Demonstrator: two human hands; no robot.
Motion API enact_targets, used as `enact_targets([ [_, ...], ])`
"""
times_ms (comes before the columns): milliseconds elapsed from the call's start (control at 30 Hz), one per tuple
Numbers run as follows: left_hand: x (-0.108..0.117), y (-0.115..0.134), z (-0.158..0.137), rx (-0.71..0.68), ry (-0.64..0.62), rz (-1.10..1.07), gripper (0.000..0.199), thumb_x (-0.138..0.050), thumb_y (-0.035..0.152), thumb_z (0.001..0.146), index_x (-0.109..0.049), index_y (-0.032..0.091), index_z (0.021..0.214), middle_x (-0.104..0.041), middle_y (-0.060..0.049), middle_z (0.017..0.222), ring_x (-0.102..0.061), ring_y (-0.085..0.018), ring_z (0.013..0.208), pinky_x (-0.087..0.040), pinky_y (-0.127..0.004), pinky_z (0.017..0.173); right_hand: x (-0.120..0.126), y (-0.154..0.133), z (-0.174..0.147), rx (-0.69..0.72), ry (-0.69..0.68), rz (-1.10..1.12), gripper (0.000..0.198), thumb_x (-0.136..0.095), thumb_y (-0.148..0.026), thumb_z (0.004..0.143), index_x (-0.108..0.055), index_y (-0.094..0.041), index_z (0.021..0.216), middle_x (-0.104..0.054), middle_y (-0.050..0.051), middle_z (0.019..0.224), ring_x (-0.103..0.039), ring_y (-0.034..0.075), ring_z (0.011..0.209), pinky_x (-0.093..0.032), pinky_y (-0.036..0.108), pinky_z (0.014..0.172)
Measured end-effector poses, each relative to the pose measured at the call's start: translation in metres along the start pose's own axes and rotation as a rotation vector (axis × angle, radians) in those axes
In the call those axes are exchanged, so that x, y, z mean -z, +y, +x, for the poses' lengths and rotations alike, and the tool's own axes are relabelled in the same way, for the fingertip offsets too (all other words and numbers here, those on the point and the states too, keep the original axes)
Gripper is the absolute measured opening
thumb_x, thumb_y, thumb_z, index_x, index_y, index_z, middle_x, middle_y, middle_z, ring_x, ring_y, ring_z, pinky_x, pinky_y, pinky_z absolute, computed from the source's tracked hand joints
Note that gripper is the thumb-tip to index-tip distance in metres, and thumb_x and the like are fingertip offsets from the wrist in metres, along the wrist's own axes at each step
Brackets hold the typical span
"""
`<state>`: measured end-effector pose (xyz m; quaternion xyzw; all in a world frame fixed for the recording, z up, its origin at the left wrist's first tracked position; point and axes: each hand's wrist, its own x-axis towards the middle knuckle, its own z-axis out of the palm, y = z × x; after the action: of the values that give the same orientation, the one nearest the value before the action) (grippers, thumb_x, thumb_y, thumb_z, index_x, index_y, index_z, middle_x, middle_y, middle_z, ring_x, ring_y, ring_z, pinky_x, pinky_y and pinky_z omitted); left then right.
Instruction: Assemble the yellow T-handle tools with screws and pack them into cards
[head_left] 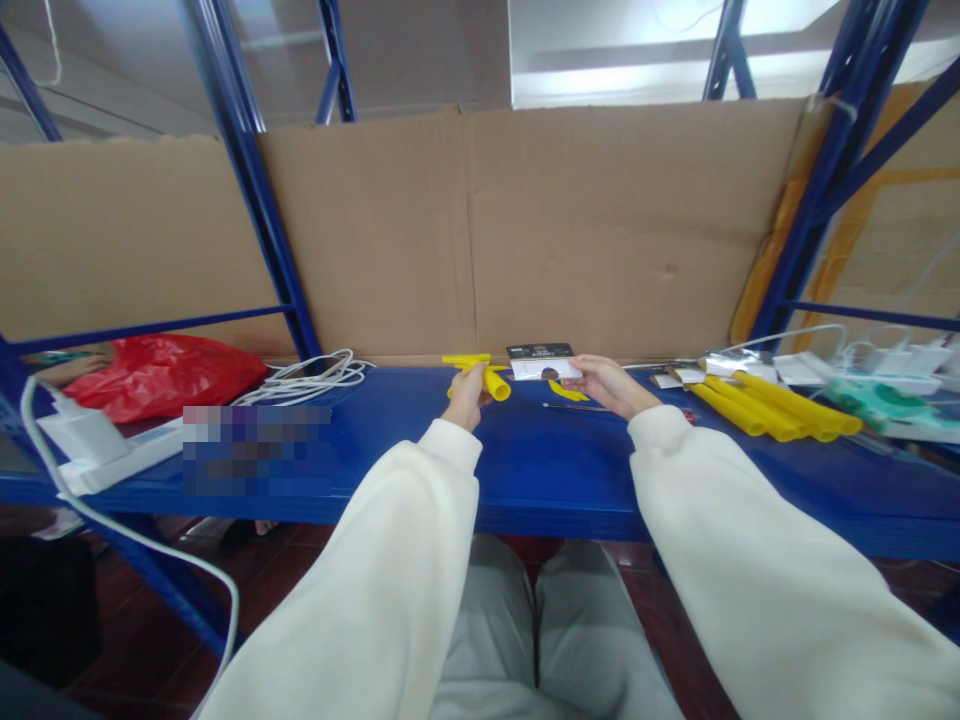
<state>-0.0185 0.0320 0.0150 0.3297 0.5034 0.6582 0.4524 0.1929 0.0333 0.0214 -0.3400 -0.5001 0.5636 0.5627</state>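
My left hand [468, 396] is closed around a yellow T-shaped piece with a round tube end [496, 386], held just over the blue shelf. My right hand [602, 384] pinches the right edge of a black and white card [538, 362], which has a rounded notch in its lower edge. Beneath the card lies a small curved yellow piece [568, 392]. A thin screwdriver-like rod [577, 407] rests on the shelf by my right wrist, its far end partly hidden by the sleeve. Several yellow tubes [780, 405] lie side by side to the right.
A blue shelf [555, 480] with a cardboard back [600, 230] spans the view. At left are a red plastic bag [165, 375], coiled white cable [319, 378] and a power strip [127, 460] with a plug. Chargers [900, 360] and a green-white packet [877, 403] crowd the right side.
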Motion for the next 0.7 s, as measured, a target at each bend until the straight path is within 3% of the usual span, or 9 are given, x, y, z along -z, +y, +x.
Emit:
enact_targets([
  [267,-0.0003,0.0024,-0.0043,0.029,0.030,-0.140,0.012,-0.061,0.014,0.089,-0.068,0.014,0.098,-0.068,-0.003,0.070,-0.066,-0.014,0.059,-0.048,-0.021,0.054,0.0087,0.0062,0.0042,0.004,-0.227,-0.041,0.013,-0.075,-0.014,0.077,-0.065,-0.017,0.069,-0.068,0.004,0.076,-0.065,0.015,0.072,-0.058,0.030,0.075],
  [700,0.0005,0.0062,-0.0071,-0.002,0.079,-0.213,0.014,-0.057,0.005,0.088,-0.063,0.014,0.097,-0.061,0.002,0.061,-0.059,-0.011,0.047,-0.047,-0.021,0.052,0.0011,0.0043,-0.0040,-0.125,-0.245,-0.040,0.013,-0.067,-0.008,0.080,-0.065,-0.016,0.070,-0.071,0.005,0.079,-0.067,0.015,0.074,-0.059,0.027,0.070],
])
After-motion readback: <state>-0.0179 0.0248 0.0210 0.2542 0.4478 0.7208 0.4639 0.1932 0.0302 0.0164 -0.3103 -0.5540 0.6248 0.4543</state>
